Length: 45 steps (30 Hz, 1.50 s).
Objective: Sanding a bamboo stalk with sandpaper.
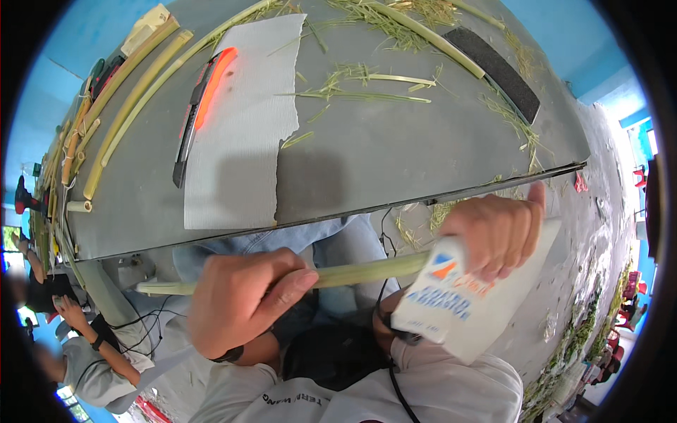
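My left hand (247,299) is closed around a pale green bamboo stick (367,271), its thumb lying along the top. The stick runs sideways over my lap, its far left end poking out past the hand. Toward its right end my right hand (493,233) presses a folded sheet of sandpaper (441,307) around it, white printed backing outward. The stick's right end is hidden by the sheet and fingers. On the table (423,155) beyond lie a utility knife (201,116) with an orange and black handle and a torn white sheet of paper (247,169).
Bamboo sticks (141,92) lie along the table's left side. Green shavings (367,84) are scattered about, and a black sanding block (497,74) sits at the far right. The table's near edge (395,204) runs just beyond my hands. Another person (92,345) works at the lower left.
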Each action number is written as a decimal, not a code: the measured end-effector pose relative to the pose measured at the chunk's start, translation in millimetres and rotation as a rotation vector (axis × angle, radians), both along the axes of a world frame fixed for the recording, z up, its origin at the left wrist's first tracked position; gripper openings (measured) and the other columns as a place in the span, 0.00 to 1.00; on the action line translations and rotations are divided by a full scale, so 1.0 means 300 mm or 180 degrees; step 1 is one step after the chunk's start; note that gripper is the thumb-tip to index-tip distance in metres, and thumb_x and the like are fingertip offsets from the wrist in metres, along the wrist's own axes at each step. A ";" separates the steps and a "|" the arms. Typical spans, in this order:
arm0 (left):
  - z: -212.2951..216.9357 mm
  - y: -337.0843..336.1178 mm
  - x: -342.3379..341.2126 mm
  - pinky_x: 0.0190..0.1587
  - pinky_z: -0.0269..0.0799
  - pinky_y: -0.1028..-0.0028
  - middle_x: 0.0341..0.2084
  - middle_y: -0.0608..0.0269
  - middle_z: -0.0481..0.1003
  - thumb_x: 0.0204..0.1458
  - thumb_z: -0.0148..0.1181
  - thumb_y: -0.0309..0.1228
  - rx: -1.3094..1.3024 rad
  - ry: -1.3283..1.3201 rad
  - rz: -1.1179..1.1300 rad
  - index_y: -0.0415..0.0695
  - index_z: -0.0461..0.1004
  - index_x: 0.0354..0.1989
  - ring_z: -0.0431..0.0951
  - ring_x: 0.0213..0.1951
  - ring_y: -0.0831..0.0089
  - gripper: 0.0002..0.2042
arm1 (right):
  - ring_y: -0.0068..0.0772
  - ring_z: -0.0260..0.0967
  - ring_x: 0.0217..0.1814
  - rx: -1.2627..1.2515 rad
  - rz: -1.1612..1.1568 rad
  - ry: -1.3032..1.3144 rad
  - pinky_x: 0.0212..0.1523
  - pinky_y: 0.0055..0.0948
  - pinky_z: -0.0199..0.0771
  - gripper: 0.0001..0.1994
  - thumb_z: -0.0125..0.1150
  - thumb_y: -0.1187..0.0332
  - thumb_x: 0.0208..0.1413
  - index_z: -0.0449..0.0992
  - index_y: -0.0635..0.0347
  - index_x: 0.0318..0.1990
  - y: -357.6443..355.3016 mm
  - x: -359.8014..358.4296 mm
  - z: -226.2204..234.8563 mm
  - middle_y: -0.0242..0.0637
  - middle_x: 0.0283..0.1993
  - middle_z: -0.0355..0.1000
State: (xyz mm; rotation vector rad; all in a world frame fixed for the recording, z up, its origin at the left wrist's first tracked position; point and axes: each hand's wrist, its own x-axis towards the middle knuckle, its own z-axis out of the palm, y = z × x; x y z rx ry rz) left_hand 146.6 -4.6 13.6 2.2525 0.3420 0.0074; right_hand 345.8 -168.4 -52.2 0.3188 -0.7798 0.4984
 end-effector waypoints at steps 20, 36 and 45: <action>0.017 -0.045 -0.020 0.27 0.72 0.69 0.27 0.62 0.77 0.50 0.77 0.30 0.0490 -0.0738 0.0132 0.42 0.74 0.36 0.80 0.25 0.64 0.14 | 0.33 0.64 0.17 0.0025 -0.0064 0.0730 0.24 0.33 0.67 0.36 0.17 0.52 0.77 0.63 0.52 0.16 -0.030 -0.049 0.046 0.35 0.18 0.64; 0.039 0.001 -0.033 0.24 0.72 0.69 0.25 0.63 0.79 0.58 0.70 0.34 0.0316 -0.0576 -0.0219 0.43 0.78 0.40 0.80 0.24 0.66 0.10 | 0.34 0.65 0.20 -0.0123 -0.0007 0.0280 0.27 0.36 0.71 0.37 0.08 0.50 0.75 0.64 0.53 0.20 -0.046 -0.026 0.011 0.36 0.19 0.64; 0.013 -0.056 0.008 0.28 0.73 0.67 0.30 0.64 0.77 0.53 0.73 0.26 0.0199 -0.0812 -0.0126 0.44 0.75 0.42 0.80 0.27 0.63 0.13 | 0.39 0.70 0.27 0.0272 0.0239 -0.0031 0.33 0.40 0.75 0.36 0.09 0.51 0.75 0.67 0.57 0.25 0.027 0.004 -0.032 0.41 0.25 0.69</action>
